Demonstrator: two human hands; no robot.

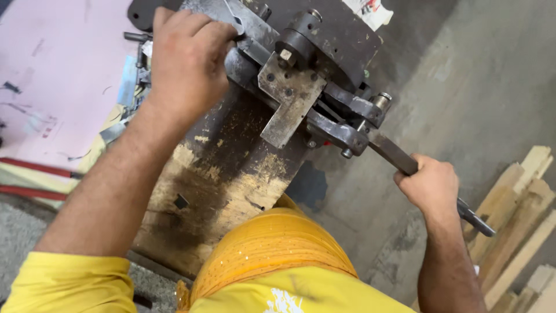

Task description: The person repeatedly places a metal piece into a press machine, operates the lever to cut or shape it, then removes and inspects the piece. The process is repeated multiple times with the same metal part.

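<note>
The right hand (431, 185) is nearest, fingers wrapped tight around the long dark steel lever bar (405, 165), which runs through the fist and sticks out past it toward the pale wooden offcuts (521, 214). Farther up the lever, the left hand (188, 61) is clamped over the top edge of the rusty grey metal bending machine (289, 98).

Grey concrete floor (463, 87), pale wooden offcuts (521, 214) at right, pink sheet (58, 69) at left.
</note>
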